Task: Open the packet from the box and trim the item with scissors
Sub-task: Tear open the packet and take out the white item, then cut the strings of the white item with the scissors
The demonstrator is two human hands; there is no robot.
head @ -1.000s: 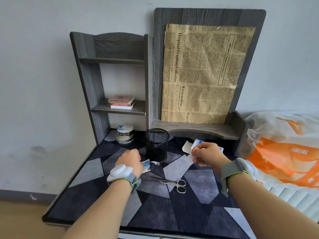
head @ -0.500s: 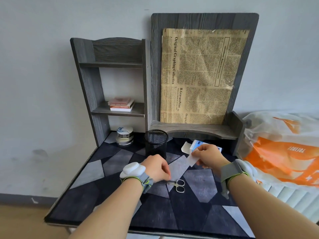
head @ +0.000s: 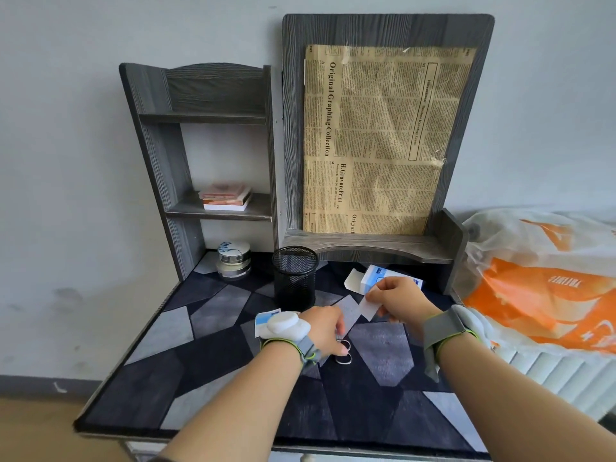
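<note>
White strip [head: 370,307] pinched in right hand [head: 401,300]; left hand [head: 325,330] closes over scissors [head: 344,352].

Patterned desk [head: 186,331] — scissors [head: 344,354], box [head: 376,275], mesh cup [head: 295,278], tins [head: 234,260].

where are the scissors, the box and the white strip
scissors [head: 344,358]: head view, on a handle ring below the left hand.
box [head: 375,274]: head view, on its blue-and-white top face.
white strip [head: 370,307]: head view, on its middle.
</note>
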